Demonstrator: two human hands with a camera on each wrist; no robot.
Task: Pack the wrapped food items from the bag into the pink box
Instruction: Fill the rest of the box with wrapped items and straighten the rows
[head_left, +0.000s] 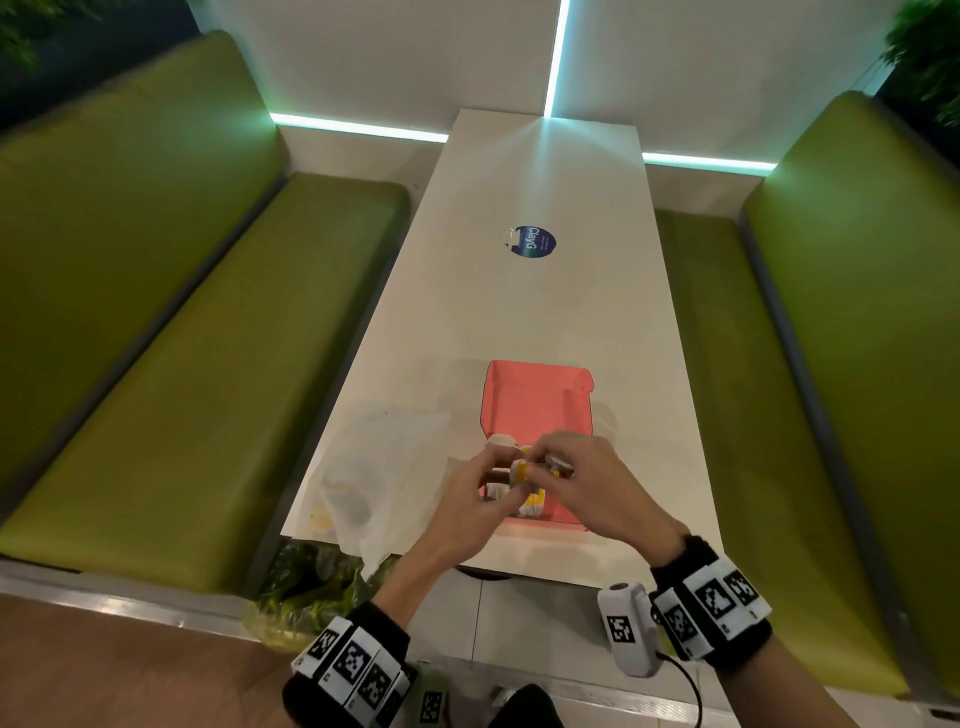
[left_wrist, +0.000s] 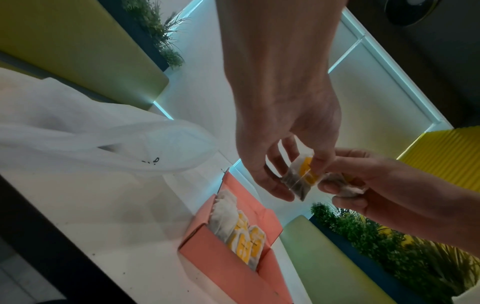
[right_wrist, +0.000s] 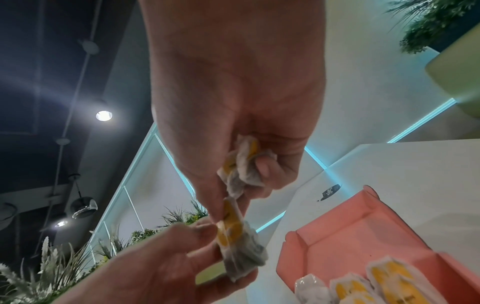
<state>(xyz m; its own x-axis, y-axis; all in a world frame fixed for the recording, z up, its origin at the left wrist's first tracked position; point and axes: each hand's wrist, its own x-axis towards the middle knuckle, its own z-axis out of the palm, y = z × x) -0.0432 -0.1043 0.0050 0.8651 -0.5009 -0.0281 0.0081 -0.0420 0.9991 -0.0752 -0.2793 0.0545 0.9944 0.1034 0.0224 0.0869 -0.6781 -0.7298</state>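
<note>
The pink box (head_left: 535, 400) lies open on the white table, with several white-and-yellow wrapped packets (left_wrist: 233, 230) standing in its near end. Above that end both hands meet. My left hand (head_left: 501, 480) pinches one wrapped packet (left_wrist: 301, 176) between thumb and fingers. My right hand (head_left: 545, 462) pinches the top edge of that same packet (right_wrist: 233, 232). Its curled lower fingers hold a second, crumpled packet (right_wrist: 241, 170) against the palm. The translucent white bag (head_left: 374, 462) lies slack to the left of the box; what it holds is too faint to tell.
The long white table (head_left: 519, 301) carries a round dark sticker (head_left: 530, 242) farther back. Green padded benches (head_left: 182, 364) run along both sides. A clear bag of leafy greens (head_left: 311, 587) sits below the table's near left corner.
</note>
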